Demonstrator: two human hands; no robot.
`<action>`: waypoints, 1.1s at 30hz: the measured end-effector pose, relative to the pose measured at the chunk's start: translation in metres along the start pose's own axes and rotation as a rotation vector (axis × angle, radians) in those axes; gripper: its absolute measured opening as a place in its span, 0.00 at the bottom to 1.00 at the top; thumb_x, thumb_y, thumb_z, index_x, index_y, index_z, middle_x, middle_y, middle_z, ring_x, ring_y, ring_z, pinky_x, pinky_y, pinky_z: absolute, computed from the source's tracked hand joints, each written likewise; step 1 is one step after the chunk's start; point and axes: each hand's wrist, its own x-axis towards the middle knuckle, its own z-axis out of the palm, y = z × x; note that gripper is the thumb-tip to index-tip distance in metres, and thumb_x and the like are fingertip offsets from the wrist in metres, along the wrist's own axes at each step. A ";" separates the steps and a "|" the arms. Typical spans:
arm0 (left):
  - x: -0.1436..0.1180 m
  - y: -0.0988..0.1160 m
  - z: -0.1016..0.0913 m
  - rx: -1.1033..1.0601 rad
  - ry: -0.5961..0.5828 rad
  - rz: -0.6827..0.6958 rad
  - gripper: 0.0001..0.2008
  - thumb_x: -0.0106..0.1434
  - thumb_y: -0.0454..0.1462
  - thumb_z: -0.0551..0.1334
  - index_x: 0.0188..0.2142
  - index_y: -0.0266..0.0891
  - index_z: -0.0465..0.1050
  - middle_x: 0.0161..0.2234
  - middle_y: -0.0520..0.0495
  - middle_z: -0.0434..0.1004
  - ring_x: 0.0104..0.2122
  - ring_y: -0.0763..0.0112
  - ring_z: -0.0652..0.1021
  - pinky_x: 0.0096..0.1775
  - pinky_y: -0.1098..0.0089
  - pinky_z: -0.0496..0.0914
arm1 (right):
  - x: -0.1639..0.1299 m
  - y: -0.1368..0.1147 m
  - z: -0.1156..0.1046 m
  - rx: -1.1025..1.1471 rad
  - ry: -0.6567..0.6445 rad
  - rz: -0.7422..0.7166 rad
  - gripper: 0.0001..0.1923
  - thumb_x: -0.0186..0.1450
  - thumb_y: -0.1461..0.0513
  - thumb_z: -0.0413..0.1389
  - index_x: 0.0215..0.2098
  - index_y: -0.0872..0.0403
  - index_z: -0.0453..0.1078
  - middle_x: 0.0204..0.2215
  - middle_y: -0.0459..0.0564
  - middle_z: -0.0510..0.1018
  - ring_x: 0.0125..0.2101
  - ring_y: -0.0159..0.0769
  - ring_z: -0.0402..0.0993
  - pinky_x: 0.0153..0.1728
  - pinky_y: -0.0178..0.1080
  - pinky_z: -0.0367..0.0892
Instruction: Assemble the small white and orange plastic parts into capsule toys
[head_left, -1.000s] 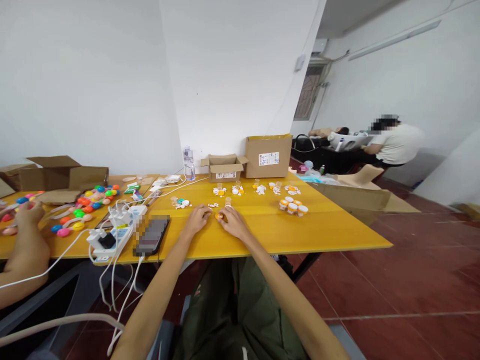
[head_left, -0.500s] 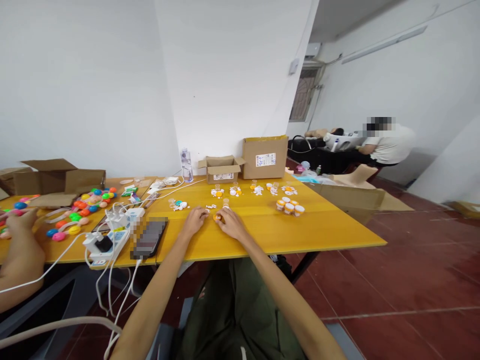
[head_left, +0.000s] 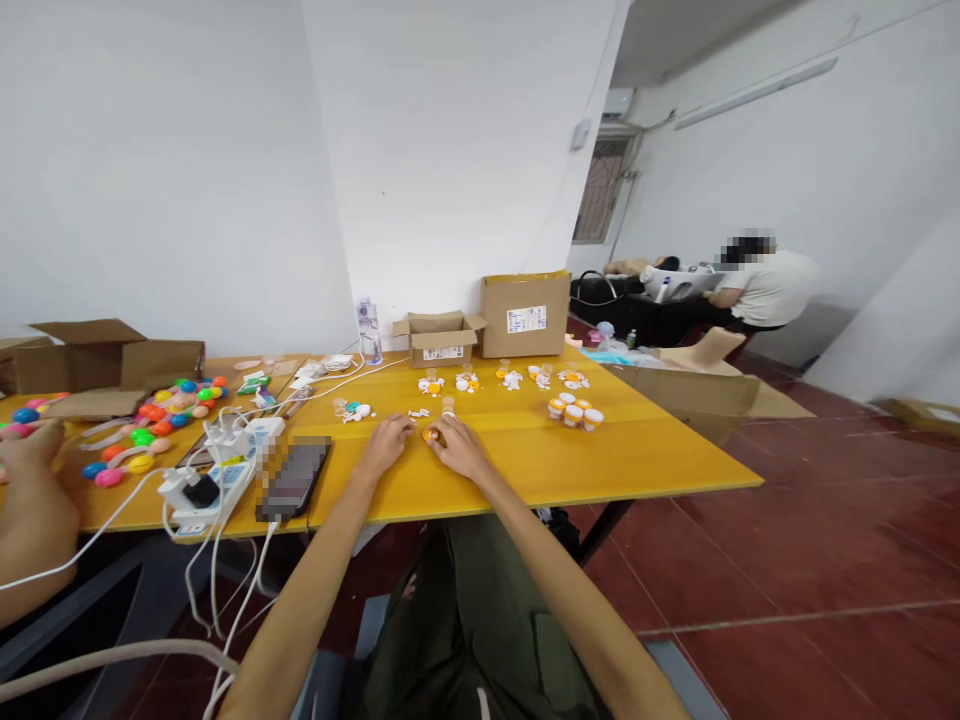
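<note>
A yellow table [head_left: 660, 455] carried it all. Two cardboard boxes [head_left: 525, 313] stood at its far edge beside a water bottle [head_left: 368, 329], with small orange-and-white pieces [head_left: 517, 379] scattered just in front. A cluster of white-capped jars [head_left: 573, 412] sat to the right. On the left lay a phone [head_left: 295, 476], a power strip [head_left: 214, 480] and bright balls [head_left: 161, 405].

Worktop [head_left: 525, 465]: smooth yellow laminate, slight sheen. Boxes [head_left: 525, 315]: matt brown cardboard, paper labels. Small orange piece [head_left: 430, 435] between the hands: glossy plastic. Capped pots [head_left: 573, 411]: plastic, orange-white. Coloured balls [head_left: 161, 410]: shiny plastic. Phone [head_left: 292, 478]: glossy glass. Cables [head_left: 225, 560]: smooth white plastic. Floor [head_left: 787, 540]: glossy red tile.
</note>
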 end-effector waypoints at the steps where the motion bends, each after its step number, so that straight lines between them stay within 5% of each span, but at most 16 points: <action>1: 0.000 0.000 0.000 0.006 -0.001 0.004 0.14 0.63 0.26 0.56 0.36 0.42 0.78 0.37 0.46 0.81 0.42 0.64 0.79 0.47 0.65 0.73 | 0.000 0.000 0.000 -0.001 0.002 -0.002 0.04 0.65 0.64 0.58 0.38 0.50 0.72 0.41 0.50 0.78 0.45 0.40 0.73 0.46 0.39 0.66; 33: -0.001 -0.009 0.007 0.124 -0.003 0.084 0.17 0.63 0.23 0.53 0.42 0.42 0.74 0.41 0.44 0.78 0.45 0.62 0.78 0.50 0.63 0.72 | 0.000 0.000 0.000 -0.054 -0.029 -0.007 0.04 0.67 0.64 0.58 0.40 0.50 0.73 0.42 0.51 0.78 0.45 0.39 0.73 0.46 0.38 0.64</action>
